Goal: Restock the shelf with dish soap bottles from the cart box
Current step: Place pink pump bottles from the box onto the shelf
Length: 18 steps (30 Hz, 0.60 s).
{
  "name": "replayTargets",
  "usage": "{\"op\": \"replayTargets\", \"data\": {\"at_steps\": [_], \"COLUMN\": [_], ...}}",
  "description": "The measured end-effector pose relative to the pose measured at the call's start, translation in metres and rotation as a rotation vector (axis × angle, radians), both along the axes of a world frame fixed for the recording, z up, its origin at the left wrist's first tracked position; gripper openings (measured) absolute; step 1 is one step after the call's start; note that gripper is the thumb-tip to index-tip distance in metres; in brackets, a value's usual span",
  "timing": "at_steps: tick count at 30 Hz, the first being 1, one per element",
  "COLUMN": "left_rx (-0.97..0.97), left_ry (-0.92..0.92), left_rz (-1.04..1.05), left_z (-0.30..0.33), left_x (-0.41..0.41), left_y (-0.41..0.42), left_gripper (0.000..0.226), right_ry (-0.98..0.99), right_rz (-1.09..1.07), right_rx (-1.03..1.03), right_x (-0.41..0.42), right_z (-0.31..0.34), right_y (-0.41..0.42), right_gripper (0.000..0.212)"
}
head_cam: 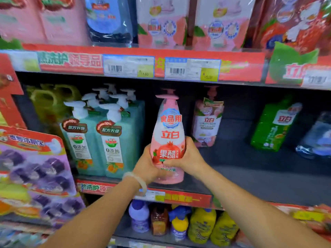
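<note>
The tall pink plastic pump bottle [169, 140] is gripped by left hand [147, 164] and right hand [188, 155]; tipping is risked against the teal pump bottles [100, 140] at 9 o'clock

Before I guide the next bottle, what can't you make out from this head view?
- Pink bottle: lower label covered by left hand and right hand; whether its base touches the shelf is unclear.
- Price tags: print blurred.
- Cart box: out of frame.
- Green pack: small print blurred.
</note>
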<state>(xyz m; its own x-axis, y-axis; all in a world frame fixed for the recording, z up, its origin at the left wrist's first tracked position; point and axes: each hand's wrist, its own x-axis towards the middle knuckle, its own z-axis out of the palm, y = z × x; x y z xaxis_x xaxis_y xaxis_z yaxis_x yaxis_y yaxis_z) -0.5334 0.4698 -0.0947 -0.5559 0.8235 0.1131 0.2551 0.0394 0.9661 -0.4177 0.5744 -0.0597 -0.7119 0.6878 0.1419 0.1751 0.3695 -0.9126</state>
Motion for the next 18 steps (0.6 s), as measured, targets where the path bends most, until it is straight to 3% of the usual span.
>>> {"op": "replayTargets", "data": {"at_steps": [11, 18], "left_rx": [0.02, -0.078], "left_ry": [-0.002, -0.027], "left_rz": [-0.024, 0.01], "left_z": [-0.025, -0.027], "left_x": [-0.008, -0.002], "left_y": [0.003, -0.002], "left_gripper": [0.113, 0.094], "right_ry": [0.004, -0.031], "right_rz": [-0.008, 0.006], "right_rx": [-0.03, -0.05], "right_x": [-0.008, -0.004], "right_z": [-0.028, -0.028], "right_y": [-0.007, -0.01], "right_gripper": [0.092, 0.089]}}
